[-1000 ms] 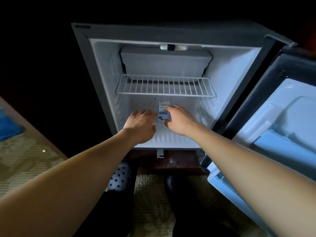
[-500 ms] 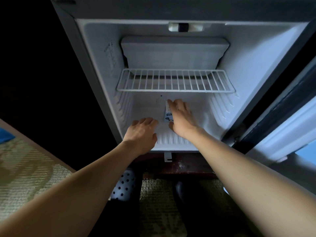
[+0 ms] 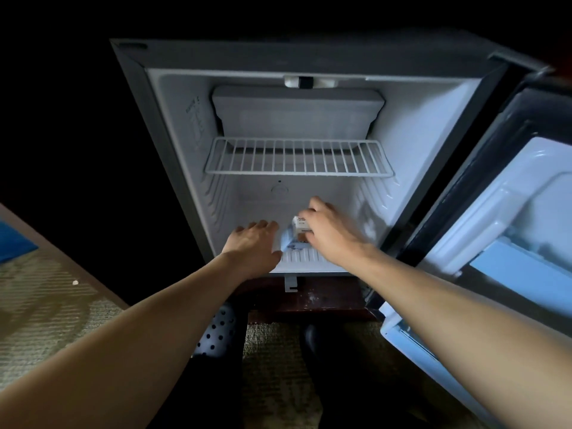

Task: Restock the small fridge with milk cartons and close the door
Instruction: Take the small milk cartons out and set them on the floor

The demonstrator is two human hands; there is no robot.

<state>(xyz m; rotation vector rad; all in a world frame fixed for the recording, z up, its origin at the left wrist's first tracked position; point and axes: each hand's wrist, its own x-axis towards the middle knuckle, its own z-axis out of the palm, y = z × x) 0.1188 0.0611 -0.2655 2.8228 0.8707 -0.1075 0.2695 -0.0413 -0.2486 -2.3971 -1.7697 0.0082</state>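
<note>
The small fridge (image 3: pixel 173 125) stands open in front of me, its white inside lit. A small blue-and-white milk carton (image 3: pixel 295 232) sits tilted on the ribbed fridge floor (image 3: pixel 303 258). My right hand (image 3: pixel 331 230) is closed around the carton from the right and hides much of it. Just left of the carton, my left hand (image 3: pixel 253 244) rests flat on the fridge floor, fingers spread, holding nothing. The fridge door (image 3: pixel 507 218) is swung wide open on the right.
A white wire shelf (image 3: pixel 297 157) spans the fridge above the hands, with a freezer box (image 3: pixel 297 113) over it. A perforated shoe (image 3: pixel 216 332) and a dark one (image 3: pixel 312 335) stand on the carpet below. A blue item (image 3: pixel 14 239) lies far left.
The view has pulled back from the fridge. My right hand has shifted the carton toward the front of the fridge floor and tilted it. My left hand stays flat beside it.
</note>
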